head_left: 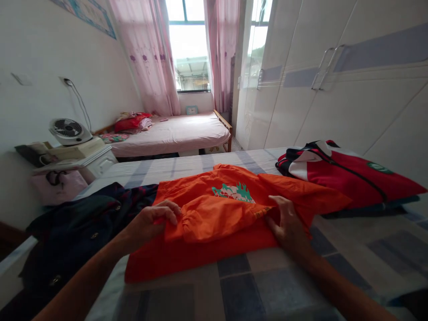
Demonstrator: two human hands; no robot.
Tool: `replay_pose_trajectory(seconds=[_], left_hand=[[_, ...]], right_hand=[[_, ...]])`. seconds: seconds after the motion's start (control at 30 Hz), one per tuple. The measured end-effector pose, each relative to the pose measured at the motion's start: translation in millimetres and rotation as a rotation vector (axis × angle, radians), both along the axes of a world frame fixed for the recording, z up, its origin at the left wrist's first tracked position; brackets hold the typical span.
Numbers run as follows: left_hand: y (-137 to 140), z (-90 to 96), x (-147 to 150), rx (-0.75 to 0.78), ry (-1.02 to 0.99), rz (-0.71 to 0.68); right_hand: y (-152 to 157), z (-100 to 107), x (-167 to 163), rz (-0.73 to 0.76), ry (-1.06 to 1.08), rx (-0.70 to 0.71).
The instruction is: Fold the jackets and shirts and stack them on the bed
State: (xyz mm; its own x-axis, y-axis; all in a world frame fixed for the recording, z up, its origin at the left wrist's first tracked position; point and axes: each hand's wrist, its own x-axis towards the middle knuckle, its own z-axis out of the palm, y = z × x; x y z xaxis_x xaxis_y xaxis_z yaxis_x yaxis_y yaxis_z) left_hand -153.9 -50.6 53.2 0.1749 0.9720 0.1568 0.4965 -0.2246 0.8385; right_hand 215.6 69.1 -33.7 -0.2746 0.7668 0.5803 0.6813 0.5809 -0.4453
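An orange jacket (200, 256) with a green and white print lies spread on the bed in front of me. One of its sleeves (217, 218) is folded across the body and partly covers the print; the other stretches out to the right. My left hand (155, 223) is closed on the gathered cuff end of the folded sleeve. At that sleeve's other end, my right hand (289, 227) rests against the cloth, thumb and fingers apart.
Dark plaid clothing (96, 223) lies on the left. A folded red jacket (354, 174) tops a pile at right. Beyond the checked bed sheet (264, 281) are a second bed (180, 133), a fan (68, 130) on a cabinet, and a white wardrobe (297, 111).
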Motion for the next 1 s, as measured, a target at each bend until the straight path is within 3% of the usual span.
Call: replay_pose_trajectory(seconds=[0.1, 0.23, 0.4, 0.47, 0.53, 0.67, 0.73, 0.87, 1.0], left_hand=[[-14, -15.6, 2, 0.044, 0.01, 0.177], [-19, -13.5, -2, 0.092, 0.17, 0.283], [-26, 0.7, 18, 0.273, 0.437, 0.486], [-25, -0.8, 34, 0.362, 0.536, 0.419], [-21, -13.6, 46, 0.364, 0.672, 0.311], [-16, -58.1, 48, 0.152, 0.816, 0.223], [-16, -69.2, 43, 0.078, 0.798, 0.211], [2, -48.8, 29, 0.063, 0.687, 0.212], [56, -21.3, -5, 0.113, 0.725, 0.431]], right_hand=[[0, 1, 1, 0.082, -0.124, 0.054], [-2, 6, 6, 0.131, -0.215, 0.095], [-11, 45, -9, 0.149, -0.166, 0.142], [-19, 58, -25, 0.178, -0.175, 0.157], [-27, 57, -41, 0.251, -0.285, 0.131], [-32, 24, -53, 0.378, -0.55, -0.069], [-29, 15, -51, 0.396, -0.58, -0.157], [-4, 36, -47, 0.471, -0.49, -0.265], [59, 63, -56, 0.292, -0.339, -0.149]])
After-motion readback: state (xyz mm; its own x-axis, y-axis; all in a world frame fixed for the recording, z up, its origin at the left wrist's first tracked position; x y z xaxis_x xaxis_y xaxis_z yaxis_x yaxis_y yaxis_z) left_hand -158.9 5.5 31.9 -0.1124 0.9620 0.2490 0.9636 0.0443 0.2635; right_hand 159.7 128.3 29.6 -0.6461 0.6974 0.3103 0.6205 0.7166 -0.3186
